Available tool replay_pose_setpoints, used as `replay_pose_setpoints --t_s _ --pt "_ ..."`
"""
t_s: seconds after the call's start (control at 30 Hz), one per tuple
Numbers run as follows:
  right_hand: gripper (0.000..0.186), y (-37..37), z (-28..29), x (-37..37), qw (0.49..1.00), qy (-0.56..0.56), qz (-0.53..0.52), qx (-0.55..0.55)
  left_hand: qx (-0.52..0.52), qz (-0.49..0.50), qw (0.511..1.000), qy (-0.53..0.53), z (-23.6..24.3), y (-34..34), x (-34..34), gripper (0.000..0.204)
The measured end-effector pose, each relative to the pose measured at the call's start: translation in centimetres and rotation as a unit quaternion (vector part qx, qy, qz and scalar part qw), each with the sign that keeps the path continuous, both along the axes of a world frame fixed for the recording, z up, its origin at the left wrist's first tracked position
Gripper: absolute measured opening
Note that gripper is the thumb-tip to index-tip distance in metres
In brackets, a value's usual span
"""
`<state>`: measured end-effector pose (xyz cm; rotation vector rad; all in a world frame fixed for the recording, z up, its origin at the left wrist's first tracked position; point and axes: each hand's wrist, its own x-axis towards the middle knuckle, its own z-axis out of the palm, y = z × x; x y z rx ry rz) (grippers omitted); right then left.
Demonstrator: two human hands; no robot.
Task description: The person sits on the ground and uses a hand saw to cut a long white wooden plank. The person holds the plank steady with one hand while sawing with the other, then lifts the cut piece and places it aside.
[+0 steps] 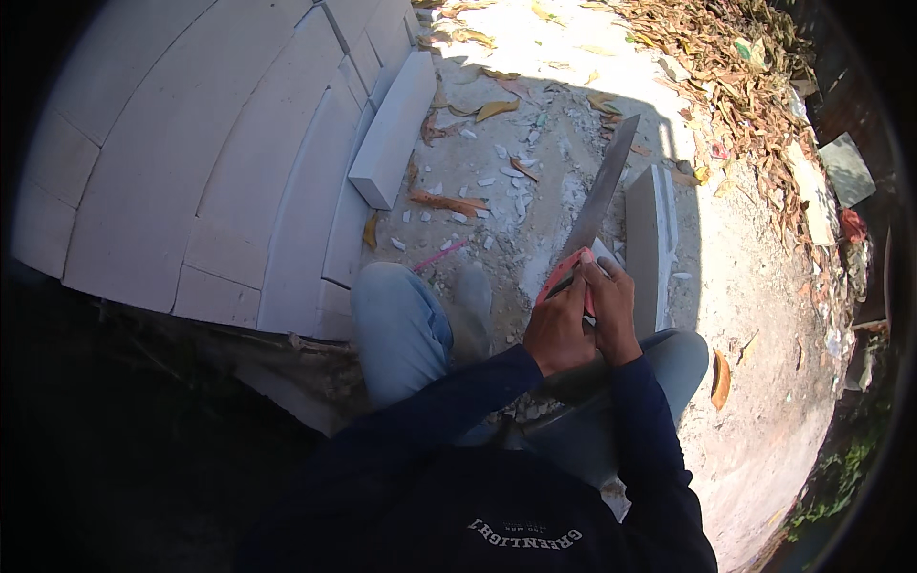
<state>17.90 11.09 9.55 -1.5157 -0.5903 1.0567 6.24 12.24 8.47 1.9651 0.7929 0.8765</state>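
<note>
A hand saw [604,186] with a long grey blade and a red handle [562,271] slants away from me, its tip pointing up and slightly right. My left hand [557,334] is closed at the handle. Pressed close beside it, my right hand [614,304] has its fingers curled over the handle's right side. Parts of the grip are hidden by my fingers. Just right of the blade, a pale block [644,234] stands on edge near my right knee.
On the left rises a wall of pale blocks [239,162], with a loose long block [394,134] leaning along its base. White chips [501,180] and dust litter the ground between my knees. Dry leaves [726,86] pile up at the far right; a brown leaf [720,382] lies near my right knee.
</note>
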Motion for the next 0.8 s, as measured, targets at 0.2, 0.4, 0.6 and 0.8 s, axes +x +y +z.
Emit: replay_pose_setpoints --t_s 0.2,0.4,0.6,0.8 --pt "0.03 -1.7 -0.8 5.0 0.98 0.192 -0.005 0.061 -0.032 -0.178 0.983 -0.034 0.9 3.7 2.2 0.059" --pt "0.03 -1.5 -0.6 4.6 0.971 0.223 -0.071 0.045 0.007 -0.114 0.991 -0.071 1.9 6.9 2.4 0.02" --pt "0.043 -1.5 0.1 5.1 0.989 0.09 -0.116 -0.014 0.231 0.311 0.912 0.136 -2.1 28.9 -1.8 0.024" --pt "0.047 -1.1 1.5 4.9 0.989 0.102 -0.099 -0.027 0.024 0.384 0.7 0.603 -11.7 45.0 -20.4 0.079"
